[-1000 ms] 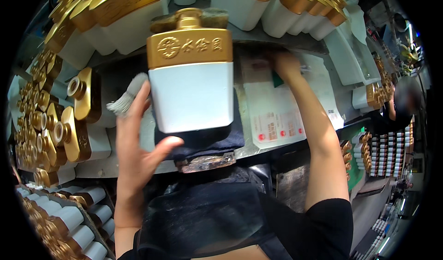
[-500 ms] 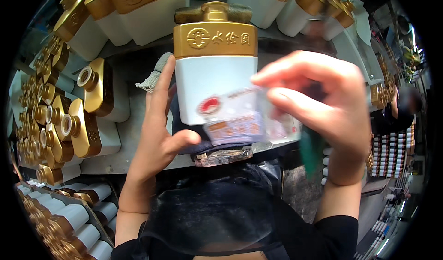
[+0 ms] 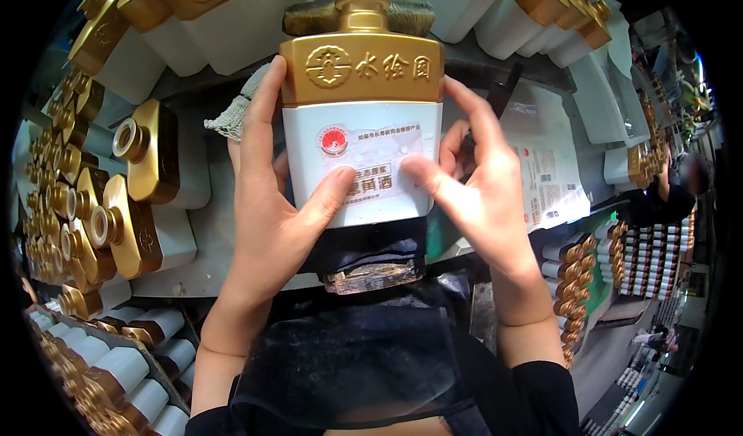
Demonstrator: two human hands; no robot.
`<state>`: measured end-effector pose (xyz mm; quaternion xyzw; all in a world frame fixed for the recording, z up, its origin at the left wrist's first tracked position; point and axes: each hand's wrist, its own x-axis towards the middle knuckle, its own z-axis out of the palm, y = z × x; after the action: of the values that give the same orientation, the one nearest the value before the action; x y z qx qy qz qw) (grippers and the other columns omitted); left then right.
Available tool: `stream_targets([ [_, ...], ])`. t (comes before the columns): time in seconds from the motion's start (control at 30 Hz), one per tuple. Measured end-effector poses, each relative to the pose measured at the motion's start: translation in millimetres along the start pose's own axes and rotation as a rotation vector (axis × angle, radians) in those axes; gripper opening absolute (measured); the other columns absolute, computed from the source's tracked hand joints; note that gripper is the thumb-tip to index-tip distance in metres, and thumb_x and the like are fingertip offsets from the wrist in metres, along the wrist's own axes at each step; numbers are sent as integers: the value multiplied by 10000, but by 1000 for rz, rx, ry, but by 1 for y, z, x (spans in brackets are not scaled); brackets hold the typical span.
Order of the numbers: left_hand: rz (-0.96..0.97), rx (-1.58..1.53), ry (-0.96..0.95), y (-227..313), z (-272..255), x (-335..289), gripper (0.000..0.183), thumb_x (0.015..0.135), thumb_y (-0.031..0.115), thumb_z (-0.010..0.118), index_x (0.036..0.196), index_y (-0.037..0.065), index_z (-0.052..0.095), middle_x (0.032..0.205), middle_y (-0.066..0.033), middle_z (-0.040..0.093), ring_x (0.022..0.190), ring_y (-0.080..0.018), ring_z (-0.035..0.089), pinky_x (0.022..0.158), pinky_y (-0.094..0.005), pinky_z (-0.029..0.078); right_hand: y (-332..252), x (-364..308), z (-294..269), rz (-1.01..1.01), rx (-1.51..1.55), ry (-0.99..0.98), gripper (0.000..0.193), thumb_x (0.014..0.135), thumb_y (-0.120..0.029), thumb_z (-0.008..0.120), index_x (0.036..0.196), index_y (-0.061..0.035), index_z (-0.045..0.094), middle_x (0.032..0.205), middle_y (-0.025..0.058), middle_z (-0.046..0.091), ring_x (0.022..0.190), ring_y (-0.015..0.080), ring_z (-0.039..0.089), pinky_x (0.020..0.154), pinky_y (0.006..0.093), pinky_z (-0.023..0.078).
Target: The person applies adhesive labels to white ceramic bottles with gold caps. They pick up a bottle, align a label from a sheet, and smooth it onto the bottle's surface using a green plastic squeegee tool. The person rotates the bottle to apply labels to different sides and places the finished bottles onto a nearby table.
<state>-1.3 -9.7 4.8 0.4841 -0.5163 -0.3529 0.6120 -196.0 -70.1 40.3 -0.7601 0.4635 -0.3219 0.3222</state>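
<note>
A flat-shouldered bottle [image 3: 364,109] with a gold top and a white body is at the centre of the frame, its broad face turned to the camera and its neck toward the upper edge. A thin printed label [image 3: 379,157] with a round red emblem lies against the white face. The left hand [image 3: 275,212] has its grip closed around the bottle's left side, fingers along the edge and thumb on the label's lower left part. The right hand [image 3: 491,204] clasps the opposite side, its index finger up by the gold shoulder and its thumb at the label's right edge.

Behind the neck sits a mottled brown bar [image 3: 410,17]. Below the base is a dark cloth [image 3: 348,249], with a crumpled, shiny block [image 3: 375,278] just beside it. A grey knitted piece [image 3: 232,119] shows partly behind the left hand. Right of centre, printed sheets [image 3: 538,126] lie on the grey worktop [image 3: 217,242], near a dark strip [image 3: 505,88].

Gold-and-white bottles [image 3: 159,153] crowd the left of the frame, and larger-looking ones [image 3: 232,30] line its top. A translucent bin [image 3: 607,99] stands at upper right; beyond it shows another person's dark sleeve [image 3: 654,208].
</note>
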Motion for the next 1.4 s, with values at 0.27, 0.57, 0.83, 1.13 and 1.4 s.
stream_targets([
  [0.27,111,123,-35,-4,-10,-7,654,804,-32,679,1416,107,493,1482,-162,338,1380,-303,364,1061,-391,450,-4,-3,0,76,143,-21,753,746,-107,813,1408,-18,465,717,-41,450,665,33,453,606,173,395],
  [0.57,148,462,-78,6,-8,-9,479,809,-31,642,1255,138,679,1505,-202,332,1370,-339,359,1126,-379,318,0,-2,0,83,196,-17,758,750,-93,804,1420,-26,456,725,-40,440,672,34,450,625,172,407],
  [0.83,131,520,-136,3,-12,-10,493,817,-22,627,1272,162,672,1535,-218,288,1377,-350,339,1126,-374,285,-2,-5,1,19,47,-23,838,689,-101,839,1432,-41,456,730,-45,420,665,43,418,595,179,368],
  [1.13,184,668,-282,16,-16,-3,483,860,8,548,1312,153,642,1571,-201,277,1444,-314,268,1163,-384,236,-17,-51,-4,-128,31,20,377,953,-16,365,1284,26,540,814,40,606,651,82,552,586,196,443],
  [1.4,436,1018,-216,10,-8,10,481,896,89,554,1344,255,617,1587,-221,231,1491,-351,139,1180,-411,176,-6,-89,32,-271,-223,-179,467,737,95,597,1199,29,610,683,49,577,556,149,611,525,261,510],
])
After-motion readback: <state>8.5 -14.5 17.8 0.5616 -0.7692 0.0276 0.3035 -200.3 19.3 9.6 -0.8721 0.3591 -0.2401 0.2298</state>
